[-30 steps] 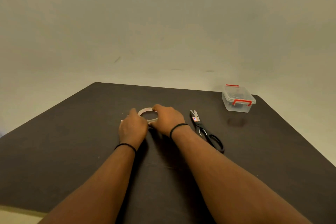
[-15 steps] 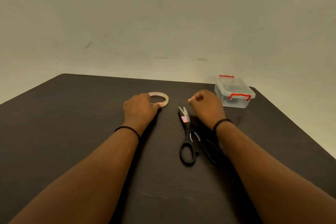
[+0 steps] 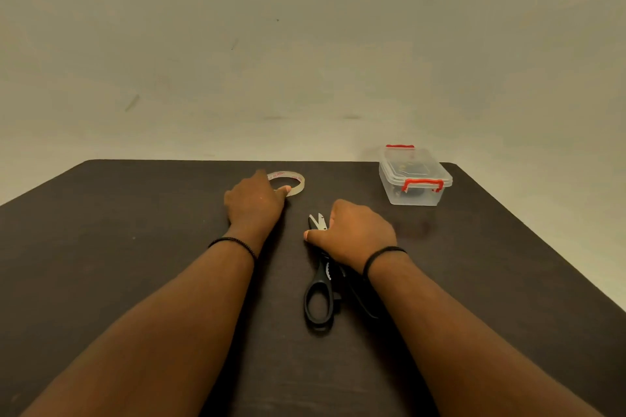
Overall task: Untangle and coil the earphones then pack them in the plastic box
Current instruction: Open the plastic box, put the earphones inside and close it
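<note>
The dark desk [image 3: 101, 247] runs to a far edge against a plain pale wall [image 3: 305, 44], and its right edge slants toward the viewer. A wide stretch of desk lies bare on the left, and another lies between the right forearm and the right edge.

There is one plastic box [image 3: 415, 176], clear with red clips and its lid on, at the far right corner. Something dark shows through its wall, but what it is cannot be told.

One roll of clear tape [image 3: 294, 181] lies flat near the far edge. The left hand [image 3: 254, 200] rests at it, thumb touching the ring, fingers curled.

One pair of black-handled scissors [image 3: 320, 294] lies in the middle. The right hand [image 3: 352, 230] lies over the blades with curled fingers; whether it grips them cannot be told.

Each wrist wears one dark band.
</note>
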